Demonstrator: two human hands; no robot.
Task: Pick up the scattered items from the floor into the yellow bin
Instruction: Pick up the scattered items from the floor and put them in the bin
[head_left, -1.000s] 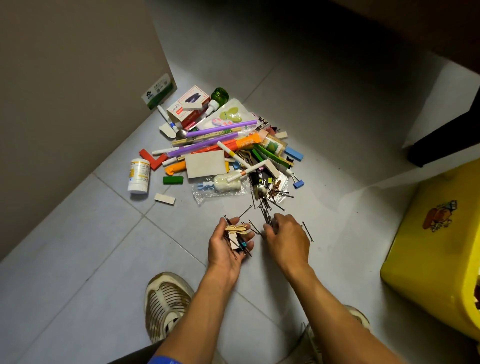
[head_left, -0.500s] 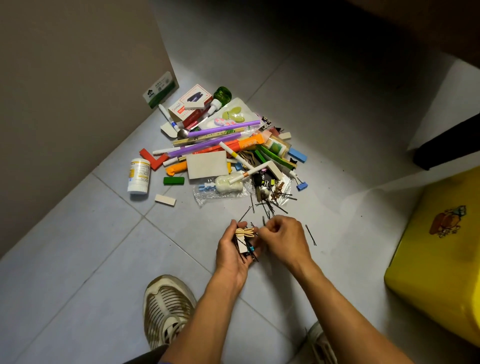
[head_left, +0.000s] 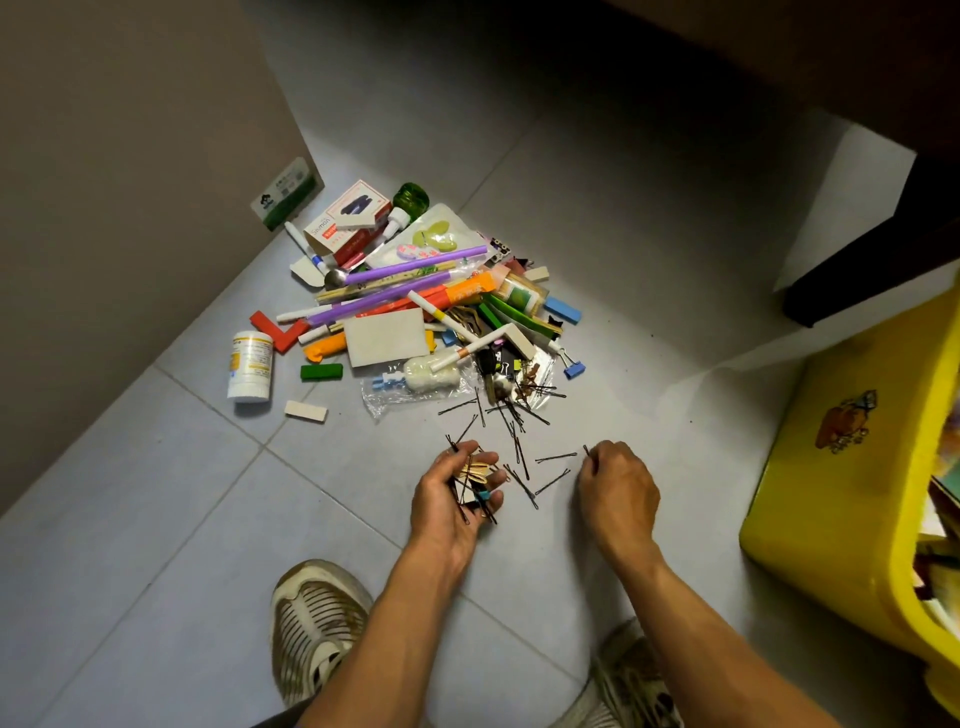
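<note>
Hairpins: Because they are thin, the loose black wire hairpins (head_left: 553, 458) near the yellow plastic bin (head_left: 852, 499) seem light, slippery; pinch mid-length.
Left hand (head_left: 457, 493): clutches collected pins.
Right hand (head_left: 615, 483): pinches one pin.

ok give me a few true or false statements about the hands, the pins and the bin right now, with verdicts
1. The left hand holds a bunch of hairpins and other small bits. True.
2. The yellow bin stands at the person's left. False: it stands at the right edge of the view.
3. The right hand pinches one hairpin. True.
4. All the hairpins are off the floor. False: several loose hairpins still lie on the tiles between the hands and the pile.
5. The white bottle is in the bin. False: it is on the floor at the pile's left.
</note>
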